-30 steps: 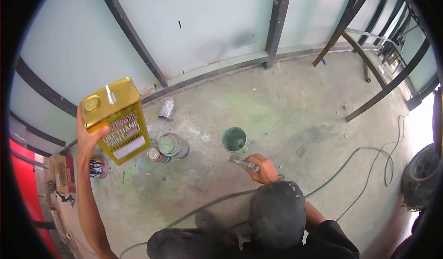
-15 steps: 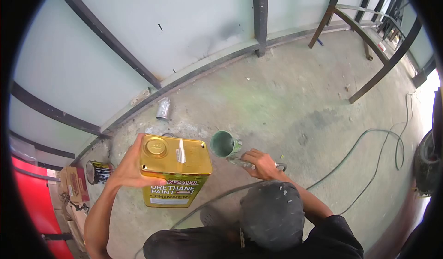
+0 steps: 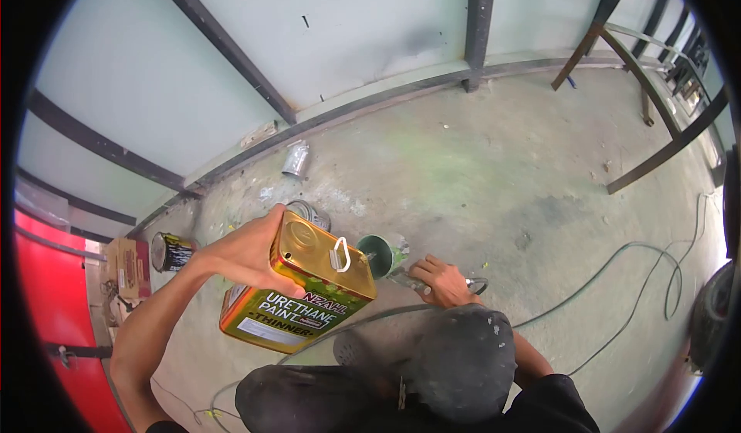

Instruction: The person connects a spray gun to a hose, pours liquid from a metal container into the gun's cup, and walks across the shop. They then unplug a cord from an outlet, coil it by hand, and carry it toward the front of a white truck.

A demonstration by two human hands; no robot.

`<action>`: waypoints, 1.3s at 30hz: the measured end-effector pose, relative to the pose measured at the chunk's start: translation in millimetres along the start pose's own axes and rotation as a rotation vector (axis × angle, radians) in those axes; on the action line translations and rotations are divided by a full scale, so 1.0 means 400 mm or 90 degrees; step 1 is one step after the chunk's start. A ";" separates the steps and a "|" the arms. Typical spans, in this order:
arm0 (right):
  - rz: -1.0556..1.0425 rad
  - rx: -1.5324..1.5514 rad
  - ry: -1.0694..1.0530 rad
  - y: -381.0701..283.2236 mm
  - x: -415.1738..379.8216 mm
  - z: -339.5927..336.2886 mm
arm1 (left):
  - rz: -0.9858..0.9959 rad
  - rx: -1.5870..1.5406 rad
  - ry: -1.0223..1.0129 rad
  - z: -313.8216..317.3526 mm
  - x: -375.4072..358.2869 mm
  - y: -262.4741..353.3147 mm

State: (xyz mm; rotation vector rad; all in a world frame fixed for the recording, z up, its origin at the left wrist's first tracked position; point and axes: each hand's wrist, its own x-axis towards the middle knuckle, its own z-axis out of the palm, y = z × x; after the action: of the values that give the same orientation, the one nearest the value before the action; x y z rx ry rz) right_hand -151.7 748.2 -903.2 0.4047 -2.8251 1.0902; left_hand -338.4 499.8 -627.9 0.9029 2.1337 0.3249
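Note:
My left hand (image 3: 251, 255) is closed round the top edge of a gold and green can of urethane paint thinner (image 3: 301, 309). The can is tilted to the right, its top corner at the rim of an open green-lined cup (image 3: 377, 255). A white handle (image 3: 340, 255) stands up on the can's top. My right hand (image 3: 444, 280) is wrapped round a metal spray gun (image 3: 407, 280), mostly hidden by the fingers, with the cup at its far end. Whether liquid runs from the can into the cup is hard to make out.
An open tin (image 3: 310, 214) stands behind the thinner can, and a silver cup (image 3: 296, 159) is near the wall. A paint tin (image 3: 171, 252) and a cardboard box (image 3: 127, 267) are at left. Hoses (image 3: 587, 285) cross the floor; a metal frame (image 3: 656, 167) stands at right.
The thinner can has gone from nearly upright to tilted right, its top now against the cup. Its white handle has swung up. The view has shifted slightly.

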 end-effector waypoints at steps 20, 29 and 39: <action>-0.067 0.014 0.069 0.025 0.001 -0.014 | 0.036 0.043 0.001 0.002 0.008 0.006; 0.063 0.090 -0.010 0.038 -0.005 -0.008 | 0.097 -0.024 0.129 0.031 -0.049 -0.030; 0.143 0.311 0.180 0.149 0.078 -0.025 | 0.012 -0.360 0.498 0.143 -0.256 -0.165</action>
State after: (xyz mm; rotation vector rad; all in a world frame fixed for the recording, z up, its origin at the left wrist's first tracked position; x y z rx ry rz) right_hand -198.3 790.6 -928.9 -0.0449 -2.3801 1.7325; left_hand -283.2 377.4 -640.4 0.4887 2.4840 1.3944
